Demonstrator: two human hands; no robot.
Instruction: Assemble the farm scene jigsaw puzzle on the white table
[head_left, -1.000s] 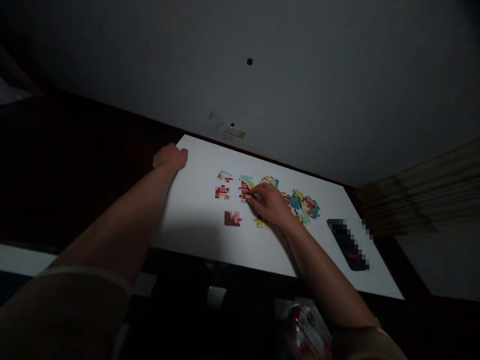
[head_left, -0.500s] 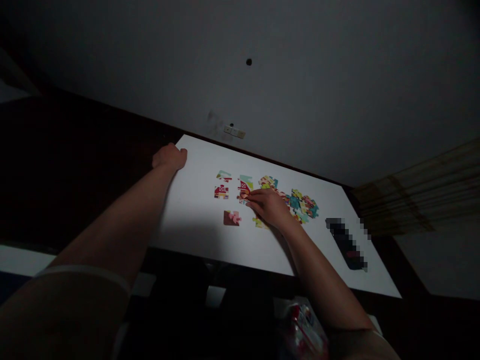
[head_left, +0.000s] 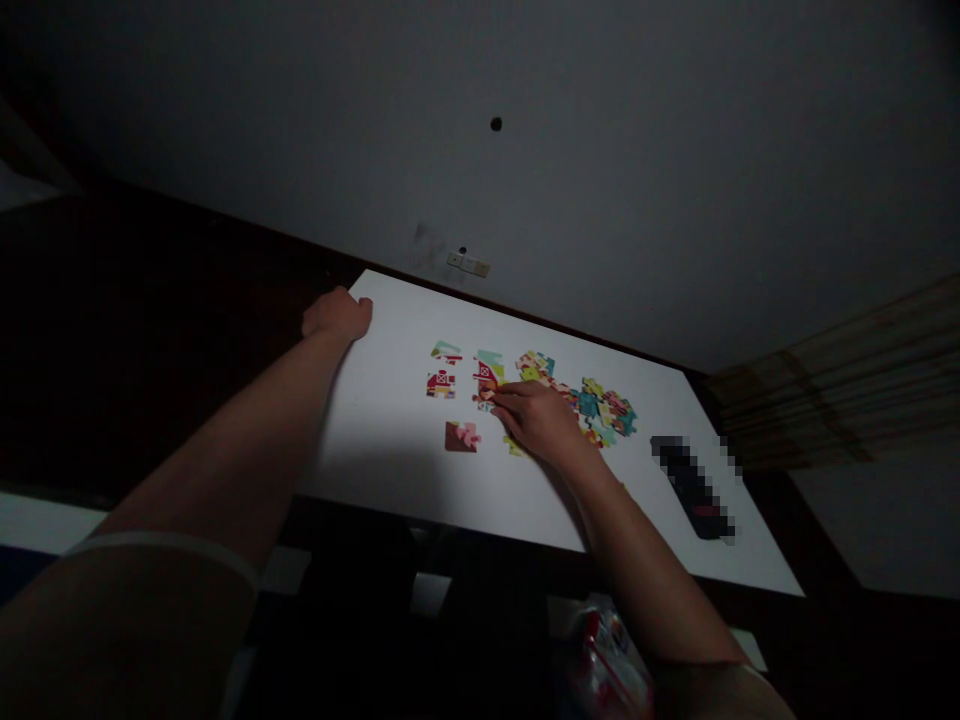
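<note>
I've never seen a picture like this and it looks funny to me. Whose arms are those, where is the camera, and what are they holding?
There is no machine here: these are a person's own bare arms. The camera sits on their head, looking forward and down. The left hand rests at the left edge of a white table. The right hand has its fingertips on a puzzle piece; I can't tell whether it pinches or just presses it. More pieces lie to the left, and a jumbled pile lies to the right. Farther right is a dark, blurred-out object.
</note>
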